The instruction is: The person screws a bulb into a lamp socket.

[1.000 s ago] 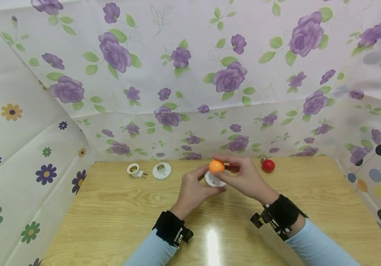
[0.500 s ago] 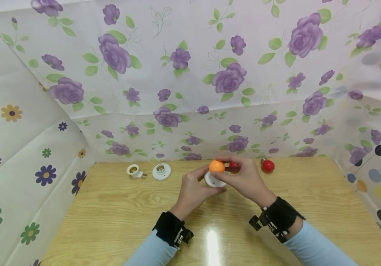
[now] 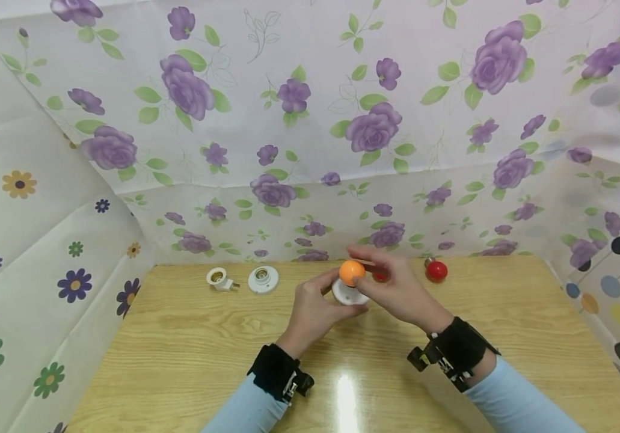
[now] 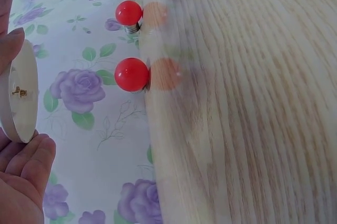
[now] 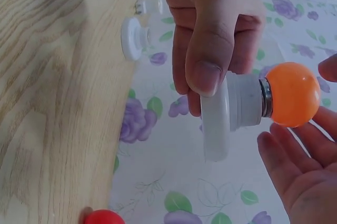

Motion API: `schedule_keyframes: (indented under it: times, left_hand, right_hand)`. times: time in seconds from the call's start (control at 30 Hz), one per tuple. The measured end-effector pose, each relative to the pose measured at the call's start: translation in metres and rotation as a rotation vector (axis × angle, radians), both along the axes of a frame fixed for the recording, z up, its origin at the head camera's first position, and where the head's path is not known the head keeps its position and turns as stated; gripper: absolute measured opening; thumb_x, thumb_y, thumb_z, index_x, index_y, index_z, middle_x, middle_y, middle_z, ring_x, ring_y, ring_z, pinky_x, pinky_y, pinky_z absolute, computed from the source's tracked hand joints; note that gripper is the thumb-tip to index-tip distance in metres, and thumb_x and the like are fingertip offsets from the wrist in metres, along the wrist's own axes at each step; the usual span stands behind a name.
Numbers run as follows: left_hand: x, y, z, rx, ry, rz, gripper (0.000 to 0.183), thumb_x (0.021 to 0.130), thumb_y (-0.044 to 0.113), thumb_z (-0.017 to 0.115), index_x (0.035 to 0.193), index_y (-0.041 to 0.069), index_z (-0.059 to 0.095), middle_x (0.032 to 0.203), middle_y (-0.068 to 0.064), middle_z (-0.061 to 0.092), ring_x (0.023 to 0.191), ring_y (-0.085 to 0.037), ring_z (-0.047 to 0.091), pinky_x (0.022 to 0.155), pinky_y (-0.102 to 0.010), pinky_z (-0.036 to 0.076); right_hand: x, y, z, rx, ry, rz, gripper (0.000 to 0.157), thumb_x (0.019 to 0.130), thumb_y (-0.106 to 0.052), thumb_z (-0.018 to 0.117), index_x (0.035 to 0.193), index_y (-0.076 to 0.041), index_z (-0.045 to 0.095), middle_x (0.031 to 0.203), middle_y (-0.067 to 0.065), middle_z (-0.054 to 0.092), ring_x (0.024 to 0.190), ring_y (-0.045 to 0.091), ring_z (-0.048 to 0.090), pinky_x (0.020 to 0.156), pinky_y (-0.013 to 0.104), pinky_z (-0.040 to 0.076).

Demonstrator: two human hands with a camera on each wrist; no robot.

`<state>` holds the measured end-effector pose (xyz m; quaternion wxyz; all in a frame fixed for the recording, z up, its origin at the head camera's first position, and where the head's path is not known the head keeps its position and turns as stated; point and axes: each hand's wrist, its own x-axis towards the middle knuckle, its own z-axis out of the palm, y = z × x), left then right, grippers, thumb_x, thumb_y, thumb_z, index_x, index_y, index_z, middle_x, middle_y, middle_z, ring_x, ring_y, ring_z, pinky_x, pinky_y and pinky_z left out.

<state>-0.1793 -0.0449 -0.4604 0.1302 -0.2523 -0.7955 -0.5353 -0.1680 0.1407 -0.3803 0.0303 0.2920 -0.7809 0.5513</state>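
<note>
My left hand point(image 3: 315, 304) grips a white round lamp holder point(image 3: 349, 296) by its base, thumb on one side and fingers on the other. In the left wrist view the hollow underside of the lamp holder point(image 4: 27, 110) shows brass contacts. An orange light bulb point(image 5: 293, 95) stands in the holder's mouth, a band of its metal cap visible at the collar. Around the bulb, my right hand point(image 3: 399, 288) has its fingers spread and loosened. In the right wrist view its thumb and fingers point(image 5: 295, 155) lie close beside the orange globe without closing on it.
A red bulb point(image 3: 436, 270) lies on the wooden table point(image 3: 207, 361) to the right; another red bulb point(image 3: 380, 276) is partly hidden behind my right hand. At back left are a plug-in lamp socket point(image 3: 222, 279) and a second round lamp holder point(image 3: 263, 279). Flowered cloth point(image 3: 299, 144) hangs behind.
My right fingers held the orange bulb closely before; now they have loosened and spread away from it. The left hand and lamp holder stay in place.
</note>
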Motion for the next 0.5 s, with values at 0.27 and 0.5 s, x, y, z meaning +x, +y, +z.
schedule_keyframes:
  times: [0.27, 0.5]
  left_hand:
    - [0.001, 0.000, 0.001, 0.001, 0.002, -0.010, 0.060, 0.067, 0.038, 0.082, 0.122, 0.033, 0.057, 0.115, 0.019, 0.058, 0.104, -0.002, 0.055, 0.088, -0.027, 0.044]
    - [0.000, 0.000, 0.000, -0.011, 0.000, 0.000, 0.060, 0.067, 0.040, 0.081, 0.122, 0.033, 0.057, 0.115, 0.019, 0.058, 0.104, -0.002, 0.054, 0.088, -0.026, 0.043]
  right_hand:
    - [-0.010, 0.003, -0.020, 0.003, -0.003, 0.043, 0.046, 0.088, -0.021, 0.064, 0.133, -0.023, 0.051, 0.134, -0.004, 0.048, 0.119, 0.015, 0.046, 0.091, 0.041, 0.043]
    - [-0.010, 0.002, -0.019, 0.008, -0.008, 0.038, 0.046, 0.089, -0.022, 0.064, 0.132, -0.025, 0.052, 0.132, -0.007, 0.050, 0.116, 0.013, 0.048, 0.090, 0.040, 0.044]
